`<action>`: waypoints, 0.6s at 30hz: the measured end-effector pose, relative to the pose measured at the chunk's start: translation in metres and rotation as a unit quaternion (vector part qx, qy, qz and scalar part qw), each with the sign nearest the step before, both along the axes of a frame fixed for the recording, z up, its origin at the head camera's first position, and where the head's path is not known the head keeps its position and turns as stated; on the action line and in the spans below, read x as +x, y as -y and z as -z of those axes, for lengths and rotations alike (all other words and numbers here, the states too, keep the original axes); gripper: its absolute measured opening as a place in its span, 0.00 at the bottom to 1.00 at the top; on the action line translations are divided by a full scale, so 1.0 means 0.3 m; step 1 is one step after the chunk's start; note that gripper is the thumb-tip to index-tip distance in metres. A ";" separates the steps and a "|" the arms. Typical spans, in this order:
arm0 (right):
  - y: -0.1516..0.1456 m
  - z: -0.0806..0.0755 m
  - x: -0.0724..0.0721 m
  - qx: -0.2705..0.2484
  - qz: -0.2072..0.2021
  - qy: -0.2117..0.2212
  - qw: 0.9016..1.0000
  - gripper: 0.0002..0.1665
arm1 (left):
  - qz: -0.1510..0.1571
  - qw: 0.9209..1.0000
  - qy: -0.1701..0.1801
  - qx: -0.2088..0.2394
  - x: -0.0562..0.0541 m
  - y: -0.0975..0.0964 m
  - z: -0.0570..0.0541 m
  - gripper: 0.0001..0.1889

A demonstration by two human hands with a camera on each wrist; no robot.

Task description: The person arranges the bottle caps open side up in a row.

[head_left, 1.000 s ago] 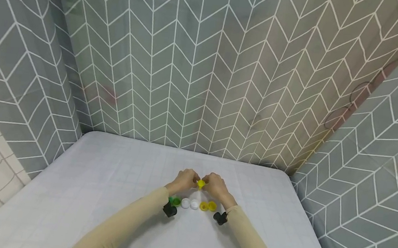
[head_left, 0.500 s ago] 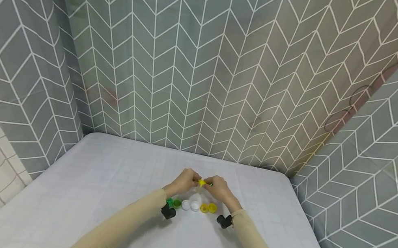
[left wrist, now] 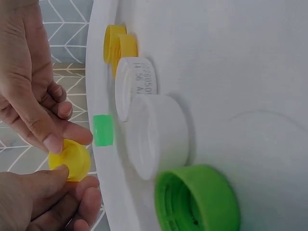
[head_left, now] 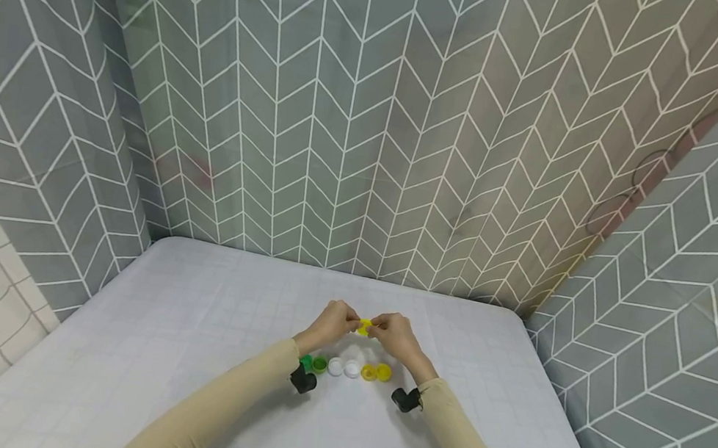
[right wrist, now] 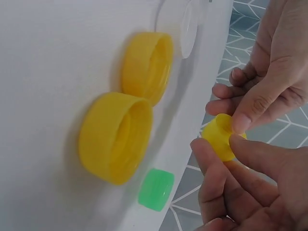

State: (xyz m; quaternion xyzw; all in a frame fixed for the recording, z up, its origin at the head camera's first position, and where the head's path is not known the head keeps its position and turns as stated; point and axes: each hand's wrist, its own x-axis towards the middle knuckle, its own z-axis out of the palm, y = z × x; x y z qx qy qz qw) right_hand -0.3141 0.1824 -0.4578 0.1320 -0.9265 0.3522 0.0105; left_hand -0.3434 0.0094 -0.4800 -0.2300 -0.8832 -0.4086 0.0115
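Observation:
A small yellow bottle cap (head_left: 365, 327) is held up between both hands, above and behind a row of caps. My left hand (head_left: 331, 323) pinches it by thumb and fingers from the left. From the other side my right hand (head_left: 396, 335) also pinches it. The left wrist view has the cap (left wrist: 72, 161) between the two thumbs, with the left hand (left wrist: 33, 202) below and the right hand (left wrist: 29, 82) above. In the right wrist view, fingertips cover part of the yellow cap (right wrist: 220, 137).
Along the row on the white table (head_left: 335, 436) stand a green cap (head_left: 319, 364), a white cap (head_left: 335, 367), another white cap (head_left: 352, 369), a yellow cap (head_left: 369, 372) and a second yellow cap (head_left: 384, 372). A light green cap (right wrist: 156, 189) sits beyond the row.
Both hands stay together and rise slightly with the yellow cap, which is turned between the fingers. The row of caps keeps its order.

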 end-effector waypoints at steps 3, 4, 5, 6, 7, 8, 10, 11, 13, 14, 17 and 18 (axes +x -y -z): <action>0.002 -0.006 0.004 -0.004 0.000 0.003 1.000 0.11 | 0.000 1.000 0.004 0.002 0.001 0.000 -0.002 0.07; 0.003 -0.006 0.004 -0.006 0.002 0.004 1.000 0.11 | 0.000 1.000 0.008 0.003 0.003 0.000 -0.004 0.07; 0.004 -0.008 0.004 -0.007 0.005 0.004 1.000 0.10 | -0.001 1.000 0.012 0.003 0.004 -0.001 -0.004 0.07; 0.005 -0.009 0.005 -0.008 0.009 0.004 1.000 0.10 | -0.001 1.000 0.016 0.003 0.005 -0.002 -0.005 0.08; 0.006 -0.009 0.005 -0.009 0.013 0.004 1.000 0.09 | -0.003 1.000 0.021 0.002 0.007 -0.003 -0.006 0.08; 0.006 -0.008 0.004 -0.007 0.018 0.000 1.000 0.09 | -0.005 1.000 0.024 0.001 0.008 -0.004 -0.007 0.08; 0.008 -0.007 0.002 -0.006 0.029 -0.005 1.000 0.09 | -0.007 1.000 0.026 0.000 0.009 -0.007 -0.009 0.09; 0.010 -0.008 0.001 -0.005 0.034 -0.009 0.999 0.09 | -0.007 1.000 0.027 0.000 0.010 -0.008 -0.011 0.10; 0.011 -0.008 0.000 -0.001 0.038 -0.020 0.999 0.09 | -0.007 1.000 0.022 -0.001 0.011 -0.010 -0.013 0.10; 0.011 -0.009 0.001 0.000 0.041 -0.024 0.999 0.09 | -0.006 1.000 0.020 0.000 0.012 -0.011 -0.015 0.10; 0.009 -0.018 0.008 0.005 0.050 -0.031 0.998 0.08 | -0.003 1.000 0.012 0.001 0.016 -0.015 -0.020 0.10; 0.007 -0.021 0.010 0.008 0.055 -0.030 0.998 0.08 | -0.001 1.000 0.010 0.000 0.016 -0.017 -0.021 0.11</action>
